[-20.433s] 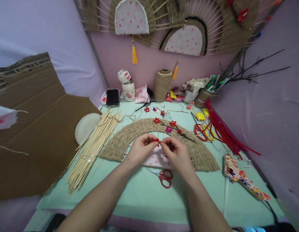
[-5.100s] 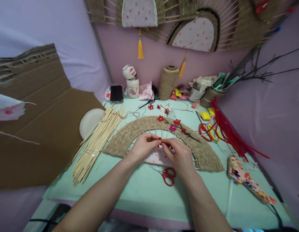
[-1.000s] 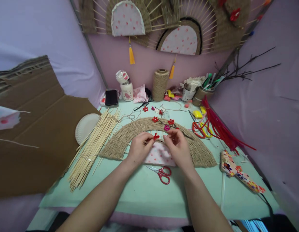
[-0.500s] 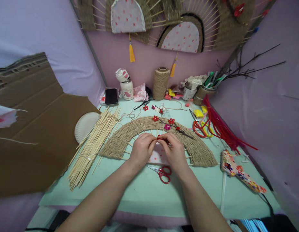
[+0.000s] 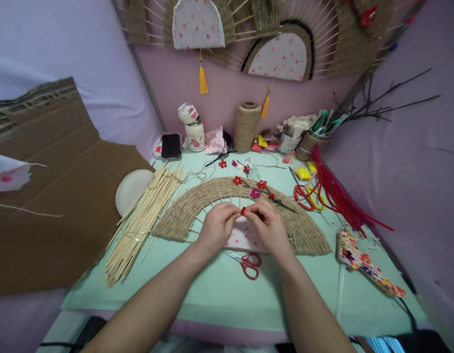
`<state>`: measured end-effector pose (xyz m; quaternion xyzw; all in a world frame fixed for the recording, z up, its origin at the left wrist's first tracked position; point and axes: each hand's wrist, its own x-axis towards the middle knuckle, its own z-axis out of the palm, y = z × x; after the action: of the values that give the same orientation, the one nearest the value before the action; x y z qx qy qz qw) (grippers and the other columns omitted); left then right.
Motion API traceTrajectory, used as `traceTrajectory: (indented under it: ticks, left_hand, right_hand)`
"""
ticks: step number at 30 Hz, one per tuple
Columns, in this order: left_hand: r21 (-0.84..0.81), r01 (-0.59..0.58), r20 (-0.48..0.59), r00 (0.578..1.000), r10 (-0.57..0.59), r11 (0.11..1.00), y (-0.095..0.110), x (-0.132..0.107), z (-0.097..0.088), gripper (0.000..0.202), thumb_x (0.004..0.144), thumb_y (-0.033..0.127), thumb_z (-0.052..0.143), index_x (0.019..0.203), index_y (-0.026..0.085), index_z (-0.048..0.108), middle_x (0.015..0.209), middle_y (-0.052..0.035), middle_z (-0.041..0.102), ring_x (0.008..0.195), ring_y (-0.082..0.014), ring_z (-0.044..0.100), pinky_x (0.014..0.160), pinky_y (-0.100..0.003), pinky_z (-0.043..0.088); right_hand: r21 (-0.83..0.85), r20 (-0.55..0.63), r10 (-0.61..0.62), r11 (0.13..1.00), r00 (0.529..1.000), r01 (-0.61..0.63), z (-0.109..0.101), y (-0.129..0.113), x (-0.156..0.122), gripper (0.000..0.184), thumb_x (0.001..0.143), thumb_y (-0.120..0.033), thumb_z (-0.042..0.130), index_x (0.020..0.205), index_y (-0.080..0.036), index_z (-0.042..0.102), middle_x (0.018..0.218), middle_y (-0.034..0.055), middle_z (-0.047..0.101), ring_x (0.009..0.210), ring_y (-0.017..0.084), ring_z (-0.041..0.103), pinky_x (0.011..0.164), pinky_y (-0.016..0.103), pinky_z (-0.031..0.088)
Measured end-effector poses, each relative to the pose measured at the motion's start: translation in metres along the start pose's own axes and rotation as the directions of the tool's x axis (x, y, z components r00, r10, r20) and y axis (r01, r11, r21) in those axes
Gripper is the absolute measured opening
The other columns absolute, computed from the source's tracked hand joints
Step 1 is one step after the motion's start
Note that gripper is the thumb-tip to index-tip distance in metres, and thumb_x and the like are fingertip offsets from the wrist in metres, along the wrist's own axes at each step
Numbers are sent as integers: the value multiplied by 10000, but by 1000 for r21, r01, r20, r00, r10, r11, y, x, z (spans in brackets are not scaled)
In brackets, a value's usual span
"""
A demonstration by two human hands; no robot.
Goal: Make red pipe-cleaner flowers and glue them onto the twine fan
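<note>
Over the middle of a twine-woven fan [image 5: 182, 211], my left hand [image 5: 220, 223] and my right hand [image 5: 269, 225] face each other. Each pinches one side of a small, curled red pipe cleaner piece [image 5: 243, 211], mostly covered by the fingertips. Beneath the hands lies the fan's pink-spotted cloth centre [image 5: 245, 238], partly hidden. A dark twig [image 5: 283, 202] with red flowers [image 5: 262, 184] and a magenta flower [image 5: 255, 193] rests on the fan's upper right. Small red-handled scissors [image 5: 250, 264] lie just below the fan.
Bamboo sticks [image 5: 144, 225] lie left beside a white paper plate [image 5: 129, 193] and cardboard [image 5: 58, 206]. Rightward are red pipe cleaners [image 5: 335, 196], larger scissors [image 5: 303, 196] and a floral glue gun [image 5: 370, 264]. A twine spool [image 5: 246, 127] and bottle [image 5: 194, 135] stand behind.
My fingertips have drawn slightly apart, my right hand shifting a little right, so more of the red piece shows between them. The whole view has shifted slightly.
</note>
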<state>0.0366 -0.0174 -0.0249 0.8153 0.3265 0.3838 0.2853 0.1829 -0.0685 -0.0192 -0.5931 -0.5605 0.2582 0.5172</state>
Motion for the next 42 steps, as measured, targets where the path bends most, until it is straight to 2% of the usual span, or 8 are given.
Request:
traceTrajectory:
  ticks: [9, 14, 18, 22, 28, 34, 37, 42]
  left_hand:
    - [-139, 64, 81, 995, -53, 988, 0, 2, -2, 143, 840, 141, 536, 775, 180, 657, 805, -35, 679, 785, -154, 598, 747, -277, 458]
    - [-82, 72, 100, 993, -63, 994, -3, 3, -1, 148, 854, 158, 515, 781, 179, 642, 821, -41, 668, 801, -164, 587, 756, -294, 450]
    - [-103, 66, 157, 986, -49, 992, -5, 5, -4, 161, 847, 146, 512, 769, 179, 649, 792, -37, 662, 777, -158, 586, 731, -282, 448]
    - [-154, 55, 220, 975, -20, 987, -4, 8, -7, 147, 836, 145, 536, 757, 177, 655, 771, -30, 653, 744, -146, 583, 697, -260, 442]
    - [-122, 82, 214, 975, -55, 989, -6, 9, -8, 136, 825, 134, 552, 737, 162, 652, 762, -30, 657, 740, -141, 582, 700, -257, 433]
    - [-110, 46, 213, 977, -22, 993, -8, 9, -8, 159, 822, 134, 529, 737, 173, 656, 745, -28, 633, 735, -145, 561, 692, -265, 423]
    - [-212, 198, 251, 957, -143, 957, -6, 11, -12, 129, 806, 180, 558, 726, 163, 657, 746, -28, 641, 733, -145, 569, 686, -260, 427]
    - [-462, 430, 395, 883, -254, 775, -3, 12, -18, 130, 769, 271, 627, 763, 148, 669, 777, -37, 657, 728, -142, 579, 664, -248, 451]
  right_hand:
    - [186, 145, 209, 954, 967, -234, -11, 2, 2, 144, 792, -316, 596, 737, -193, 647, 752, 10, 603, 692, 155, 538, 617, 272, 403]
    - [8, -40, 99, 995, 994, -99, -7, 1, 3, 110, 768, -276, 623, 694, -199, 650, 756, 23, 604, 740, 177, 553, 675, 300, 418]
    - [-10, 70, 55, 998, 996, -55, -9, -5, 3, 135, 796, -258, 586, 683, -198, 632, 731, 12, 583, 707, 162, 533, 656, 285, 410]
    - [110, 211, 172, 974, 962, -198, -14, -3, 2, 152, 788, -294, 599, 685, -185, 621, 694, -10, 558, 637, 132, 495, 583, 249, 378]
    - [235, 188, 369, 883, 910, -407, -10, 6, 0, 190, 726, -365, 660, 699, -179, 628, 605, -32, 546, 535, 109, 438, 488, 222, 321]
    - [197, 229, 320, 910, 919, -366, -9, 5, 1, 199, 734, -374, 652, 674, -186, 622, 592, -32, 553, 519, 109, 440, 481, 227, 331]
    - [160, 133, 277, 941, 952, -297, -11, 4, 2, 195, 784, -376, 609, 781, -193, 675, 718, 5, 639, 623, 138, 536, 545, 244, 400]
    - [86, 50, 70, 993, 996, -75, -14, -2, 3, 163, 801, -299, 604, 889, -214, 712, 907, 53, 692, 823, 192, 616, 695, 312, 474]
